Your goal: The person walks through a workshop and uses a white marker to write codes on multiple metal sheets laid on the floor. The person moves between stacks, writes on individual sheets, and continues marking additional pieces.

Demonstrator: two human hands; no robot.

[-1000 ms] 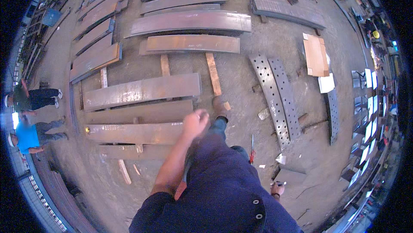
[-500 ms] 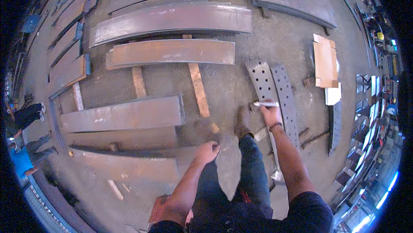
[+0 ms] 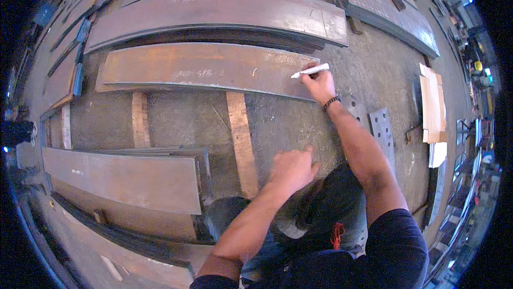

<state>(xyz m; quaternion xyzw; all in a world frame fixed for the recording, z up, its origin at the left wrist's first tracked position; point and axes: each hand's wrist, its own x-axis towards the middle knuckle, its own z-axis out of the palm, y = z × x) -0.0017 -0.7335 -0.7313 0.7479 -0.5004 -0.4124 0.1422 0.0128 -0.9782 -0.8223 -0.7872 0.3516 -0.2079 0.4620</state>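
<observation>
My right hand (image 3: 319,85) is closed around a white marker (image 3: 316,70). The marker's tip points left, at the right end of a long rusty-brown steel plate (image 3: 214,67); whether it touches is too small to tell. White handwriting shows along the middle of that plate. My left hand (image 3: 294,170), slightly blurred, hangs lower down above the floor, with nothing visible in it and its thumb and forefinger apart. Two perforated steel plates, the nearer one (image 3: 382,129) on the right, are partly hidden by my right forearm.
Wooden battens (image 3: 241,145) lie on the floor under the plates. A larger steel plate (image 3: 214,14) is stacked beyond, and more plates (image 3: 123,179) at lower left. At right are flattened cardboard (image 3: 432,102) and another steel stack (image 3: 390,11).
I have bent forward, toward the rusty-brown plate. My right hand with the marker has moved from beside the perforated plates to that plate's right end. My left hand has reached forward and its fingers have loosened.
</observation>
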